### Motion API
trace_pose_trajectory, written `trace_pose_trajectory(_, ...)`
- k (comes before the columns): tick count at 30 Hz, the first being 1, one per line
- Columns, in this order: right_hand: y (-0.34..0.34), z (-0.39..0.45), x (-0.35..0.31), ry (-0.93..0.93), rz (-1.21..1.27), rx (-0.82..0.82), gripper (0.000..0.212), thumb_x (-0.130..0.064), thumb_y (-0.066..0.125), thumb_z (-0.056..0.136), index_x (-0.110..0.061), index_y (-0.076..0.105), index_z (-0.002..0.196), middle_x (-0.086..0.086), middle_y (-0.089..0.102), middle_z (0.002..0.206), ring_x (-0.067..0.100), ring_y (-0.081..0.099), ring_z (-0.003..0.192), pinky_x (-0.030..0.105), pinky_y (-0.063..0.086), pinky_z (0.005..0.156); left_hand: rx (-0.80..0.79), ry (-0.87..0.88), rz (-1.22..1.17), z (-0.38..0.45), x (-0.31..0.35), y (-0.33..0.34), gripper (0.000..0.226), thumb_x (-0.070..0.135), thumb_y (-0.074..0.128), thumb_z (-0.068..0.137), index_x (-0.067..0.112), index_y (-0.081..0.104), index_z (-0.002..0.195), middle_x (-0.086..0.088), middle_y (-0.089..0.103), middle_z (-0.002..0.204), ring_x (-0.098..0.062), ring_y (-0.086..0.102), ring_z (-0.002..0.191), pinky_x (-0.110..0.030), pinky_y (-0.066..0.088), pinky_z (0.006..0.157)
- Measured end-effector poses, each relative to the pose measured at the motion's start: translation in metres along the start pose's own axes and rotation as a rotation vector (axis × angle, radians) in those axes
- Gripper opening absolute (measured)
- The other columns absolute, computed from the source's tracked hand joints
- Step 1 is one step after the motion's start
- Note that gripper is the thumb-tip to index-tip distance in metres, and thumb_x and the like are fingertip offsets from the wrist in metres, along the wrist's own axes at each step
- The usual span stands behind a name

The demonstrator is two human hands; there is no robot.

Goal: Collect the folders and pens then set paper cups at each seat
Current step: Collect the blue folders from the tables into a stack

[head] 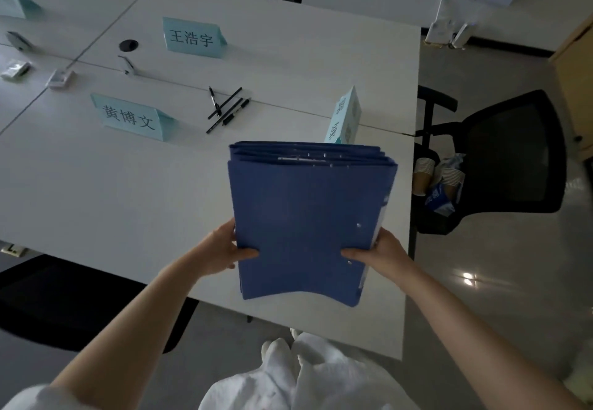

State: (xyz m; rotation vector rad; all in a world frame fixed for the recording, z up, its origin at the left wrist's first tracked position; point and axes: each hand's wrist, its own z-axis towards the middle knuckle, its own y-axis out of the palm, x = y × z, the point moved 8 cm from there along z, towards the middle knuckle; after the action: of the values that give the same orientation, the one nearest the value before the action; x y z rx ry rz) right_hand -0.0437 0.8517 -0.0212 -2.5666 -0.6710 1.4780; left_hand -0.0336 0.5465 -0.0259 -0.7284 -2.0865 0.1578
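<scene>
On chair (500, 159), perhaps bagged paper cups (449, 178); folders (305, 217) in both hands.

Lighting: dim, bluish, as I read it. One glare spot on the floor (468, 278) at right. Soft shadows. Wide-angle bending toward edges; corners soft.
</scene>
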Motion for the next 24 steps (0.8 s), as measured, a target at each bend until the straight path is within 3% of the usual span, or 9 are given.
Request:
trace_pose_trajectory(4, 0.008, 0.007, 0.017, 0.191, 0.105, -0.1, 0.053, -0.024, 0.083, 0.071, -0.023, 0.058, 0.118, -0.003, 0.067, 0.116, 0.012, 0.064, 0.101, 0.028, 0.052, 0.088, -0.118, -0.127, -0.013, 0.018, -0.009, 0.005, 0.065, 0.019, 0.07, 0.088, 0.041, 0.029, 0.134, 0.012, 0.052, 0.125, -0.017, 0.054, 0.115, -0.036, 0.057, 0.067)
trace_pose_trajectory(7, 0.011, 0.014, 0.038, 0.302, 0.099, -0.133, 0.054, -0.023, 0.082, 0.072, -0.014, 0.059, 0.12, 0.003, 0.067, 0.117, 0.017, 0.065, 0.102, 0.031, 0.053, 0.091, -0.139, -0.255, -0.043, 0.027, -0.023, 0.015, 0.063, 0.019, 0.07, 0.088, 0.029, 0.033, 0.138, -0.001, 0.057, 0.129, -0.023, 0.058, 0.114, -0.043, 0.058, 0.075)
trace_pose_trajectory(10, 0.012, 0.017, 0.062, 0.41, 0.079, -0.134, 0.055, -0.026, 0.084, 0.07, -0.012, 0.06, 0.118, 0.003, 0.069, 0.111, 0.019, 0.067, 0.098, 0.036, 0.054, 0.091, -0.153, -0.353, -0.054, 0.031, -0.035, 0.033, 0.06, 0.018, 0.07, 0.088, 0.024, 0.036, 0.137, -0.004, 0.058, 0.127, -0.024, 0.061, 0.11, -0.042, 0.059, 0.072)
trace_pose_trajectory(16, 0.005, 0.022, 0.083, 0.499, 0.024, -0.066, 0.052, -0.026, 0.086, 0.067, -0.01, 0.06, 0.109, 0.005, 0.068, 0.105, 0.021, 0.067, 0.09, 0.032, 0.056, 0.075, -0.174, -0.418, -0.021, 0.04, -0.046, 0.056, 0.059, 0.024, 0.069, 0.089, 0.024, 0.036, 0.139, -0.002, 0.06, 0.121, -0.025, 0.064, 0.104, -0.043, 0.06, 0.073)
trace_pose_trajectory(19, 0.005, 0.027, 0.089, 0.522, 0.023, -0.069, 0.046, -0.029, 0.086, 0.067, -0.012, 0.061, 0.101, 0.005, 0.069, 0.103, 0.022, 0.068, 0.092, 0.037, 0.057, 0.083, -0.172, -0.436, -0.014, 0.048, -0.047, 0.059, 0.056, 0.026, 0.065, 0.092, 0.025, 0.036, 0.141, 0.001, 0.06, 0.116, -0.021, 0.063, 0.1, -0.036, 0.057, 0.069)
trace_pose_trajectory(24, 0.01, 0.032, 0.087, 0.513, 0.076, -0.101, 0.03, -0.022, 0.086, 0.067, -0.019, 0.062, 0.085, -0.004, 0.069, 0.091, 0.017, 0.067, 0.09, 0.036, 0.055, 0.089, -0.119, -0.454, 0.005, 0.06, -0.047, 0.059, 0.057, 0.019, 0.061, 0.093, 0.024, 0.035, 0.144, 0.0, 0.054, 0.12, -0.024, 0.056, 0.105, -0.038, 0.046, 0.081)
